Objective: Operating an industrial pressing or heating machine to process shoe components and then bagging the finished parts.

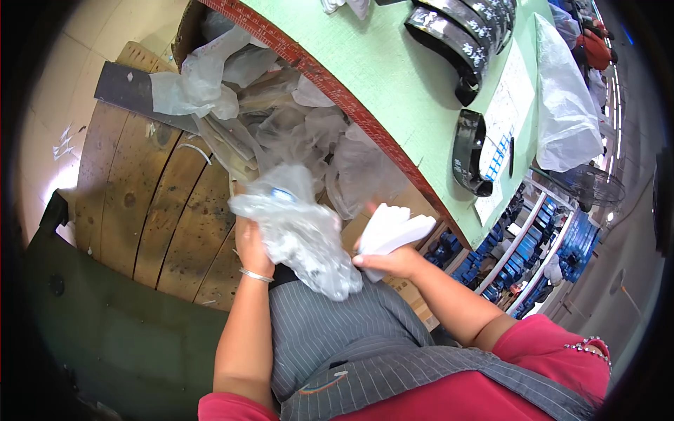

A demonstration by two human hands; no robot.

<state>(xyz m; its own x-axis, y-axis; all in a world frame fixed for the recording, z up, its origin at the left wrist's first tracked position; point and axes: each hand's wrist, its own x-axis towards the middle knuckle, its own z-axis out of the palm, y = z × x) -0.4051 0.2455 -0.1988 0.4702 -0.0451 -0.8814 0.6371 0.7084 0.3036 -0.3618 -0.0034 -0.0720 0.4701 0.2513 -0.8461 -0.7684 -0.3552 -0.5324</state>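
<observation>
In front of my apron, my left hand [254,247] is closed on a crumpled clear plastic bag [305,235], which hides most of its fingers. A small blue mark shows near the top of the bag. My right hand [394,262] grips a fanned bundle of white flat pieces [393,228], with the thumb lying along their lower end. What the pieces are made of I cannot make out. The bundle is just right of the bag, near the green table's edge.
Several curved black glossy parts [449,42] and a single one [469,151] lie on the green table [379,63], whose rim carries a red ruler strip [319,83]. Crumpled plastic bags [281,119] fill a box below. Wooden boards [133,189] lie at the left; blue racks stand at the right.
</observation>
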